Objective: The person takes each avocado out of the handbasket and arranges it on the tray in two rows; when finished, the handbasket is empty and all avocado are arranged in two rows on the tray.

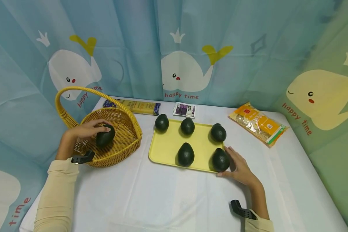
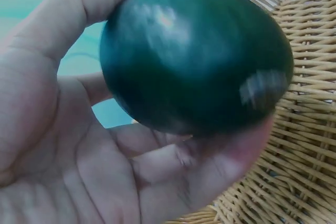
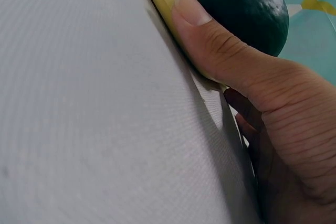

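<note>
In the head view, my left hand (image 1: pixel 88 129) holds a dark green avocado (image 1: pixel 105 138) inside the yellow wicker basket (image 1: pixel 127 151). The left wrist view shows thumb and fingers curled round the avocado (image 2: pixel 194 51), with the woven basket wall (image 2: pixel 310 77) behind it. At the front right corner of the yellow tray (image 1: pixel 165 151), my right hand (image 1: pixel 240 169) grips the rim, thumb along the front edge and fingers along the right side. Several avocados stand on the tray, and the front right avocado (image 1: pixel 220 160) sits right beside this hand.
Behind the basket lies a long yellow and blue packet (image 1: pixel 142 107). A small white and purple packet (image 1: pixel 184 110) lies behind the tray. To the right is an orange bag (image 1: pixel 258 124) with a see-through part. A curtain (image 1: pixel 139 48) with printed whales hangs along the table's back.
</note>
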The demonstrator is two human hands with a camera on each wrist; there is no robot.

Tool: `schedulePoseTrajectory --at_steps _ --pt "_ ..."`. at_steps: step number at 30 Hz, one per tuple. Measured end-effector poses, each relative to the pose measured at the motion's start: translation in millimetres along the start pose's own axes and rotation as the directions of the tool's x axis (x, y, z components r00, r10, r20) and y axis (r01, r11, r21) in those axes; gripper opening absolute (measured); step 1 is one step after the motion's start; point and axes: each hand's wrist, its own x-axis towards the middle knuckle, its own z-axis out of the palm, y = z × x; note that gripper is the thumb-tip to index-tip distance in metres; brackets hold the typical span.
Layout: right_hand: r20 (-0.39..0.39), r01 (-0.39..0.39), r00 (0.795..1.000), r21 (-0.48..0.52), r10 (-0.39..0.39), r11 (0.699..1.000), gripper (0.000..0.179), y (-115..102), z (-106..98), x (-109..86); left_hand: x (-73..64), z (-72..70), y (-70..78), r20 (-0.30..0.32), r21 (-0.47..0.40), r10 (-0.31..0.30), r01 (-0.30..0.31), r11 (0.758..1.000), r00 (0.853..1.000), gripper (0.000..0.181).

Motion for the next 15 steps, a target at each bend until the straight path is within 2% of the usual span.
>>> schedulePoseTrajectory --at_steps 9,15 --pt "0.003 -0.01 1.0 0.001 0.01 1.0 0.115 0.2 -0.1 -0.3 1.9 0.8 -3.3 0.018 -0.085 0.094 -0.093 0.992 0.995 0.055" --pt "0.005 -0.021 1.0 0.0 0.021 1.0 0.116 0.9 -0.5 0.3 0.2 3.6 0.5 -0.001 -0.092 0.149 -0.149 0.985 0.989 0.051"
